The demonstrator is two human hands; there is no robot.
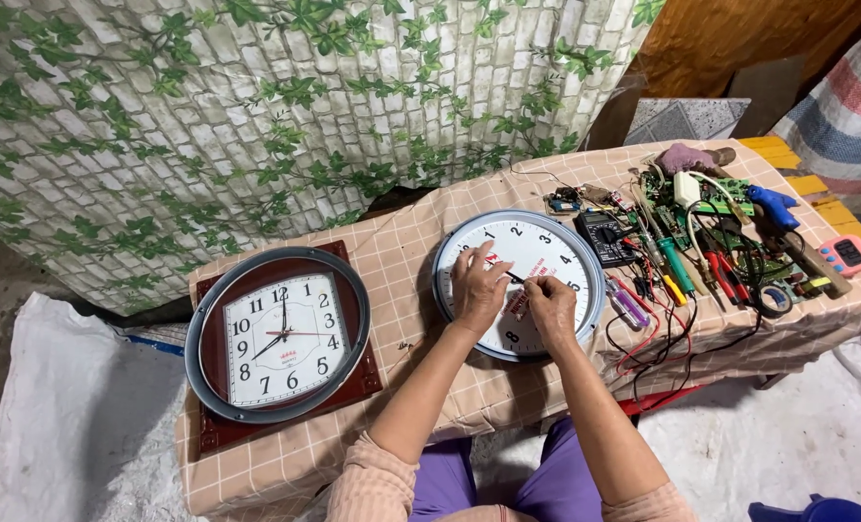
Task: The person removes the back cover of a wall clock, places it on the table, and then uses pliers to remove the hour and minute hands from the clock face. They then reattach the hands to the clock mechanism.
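Table (430, 387): low, checked cloth, spans the middle of the frame; its front edge runs just above the person's knees.
Square clock (281, 338): left part of the table, dark red frame, a grey ring lying around its face, well apart from both hands.
Round clock (537, 246): centre of the frame, white face up, near the table's front edge.
Tools (711, 251): crowded at right, wires trailing over the edge; little free room there.
Left hand (479, 285): palm down, fingers spread flat on the dial.
Right hand (551, 307): fingertips pinched together at the dial's centre, on a thin black clock hand (515, 277).
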